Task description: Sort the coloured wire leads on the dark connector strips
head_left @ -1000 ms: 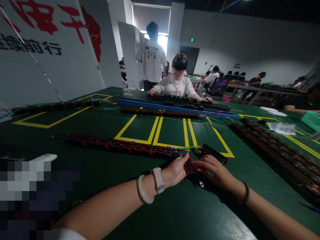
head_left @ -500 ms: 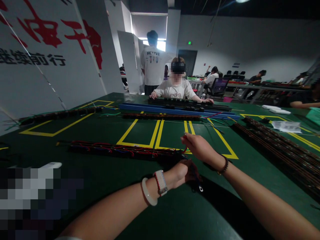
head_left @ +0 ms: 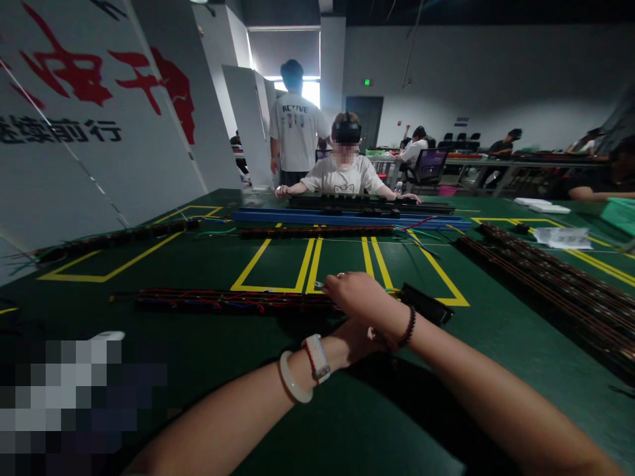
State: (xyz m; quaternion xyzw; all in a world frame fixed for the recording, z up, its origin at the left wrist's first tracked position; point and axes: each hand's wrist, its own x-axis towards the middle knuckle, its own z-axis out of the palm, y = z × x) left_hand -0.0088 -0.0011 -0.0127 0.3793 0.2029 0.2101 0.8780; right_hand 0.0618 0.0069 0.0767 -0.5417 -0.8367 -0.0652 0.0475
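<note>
My right hand [head_left: 360, 294], with a dark bead bracelet at the wrist, is closed over the right end of a long dark strip with red and blue wires [head_left: 208, 299]. A small pale metal terminal [head_left: 318, 284] sticks out from its fingertips. My left hand [head_left: 360, 340], wearing a woven watch band and a white bangle, lies below and partly behind the right hand. Its fingers are curled and mostly hidden, so what they grip does not show. To the right of both hands a black rectangular piece [head_left: 427, 305] stands out at a slant.
Behind lie another wired strip [head_left: 317, 231] and a blue rail [head_left: 297, 215]. Long brown-black strips [head_left: 550, 291] fill the right side. Yellow tape [head_left: 310, 264] marks the green table [head_left: 238, 390]. A person in a headset [head_left: 344, 175] sits opposite, hands at the far edge.
My right hand has moved left and down across my left hand, the metal terminal now at its fingertips. The black rectangular piece has come into view at the right. The view has shifted slightly.
</note>
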